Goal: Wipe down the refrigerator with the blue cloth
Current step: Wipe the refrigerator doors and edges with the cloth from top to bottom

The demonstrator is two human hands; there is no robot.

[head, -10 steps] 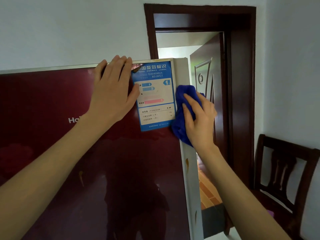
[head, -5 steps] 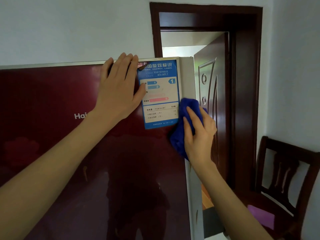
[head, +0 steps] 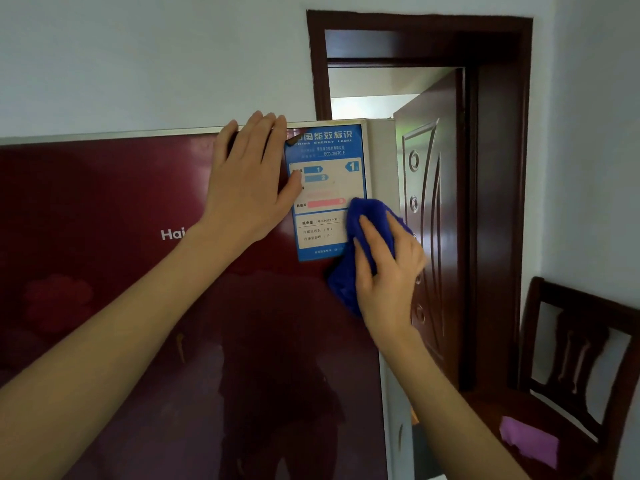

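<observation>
The right hand (head: pixel 391 271) grips a bunched blue microfibre cloth (head: pixel 372 216), pressing it under the palm against the right edge of the glossy maroon refrigerator (head: pixel 138 271). The cloth covers the lower right corner of the blue energy label (head: pixel 325 157). The left hand (head: pixel 246 188) lies flat, fingers straight, at the door's top edge.

Refrigerator (head: pixel 104 289) front free for us below, left. Our left hand (head: pixel 249 181) flat beside label (head: pixel 325 157); our right hand (head: pixel 388 271), gripping blue cloth (head: pixel 370 216), covers its lower corner. Wooden door (head: pixel 440 237) crowds right; chair (head: pixel 581 344) beyond.
</observation>
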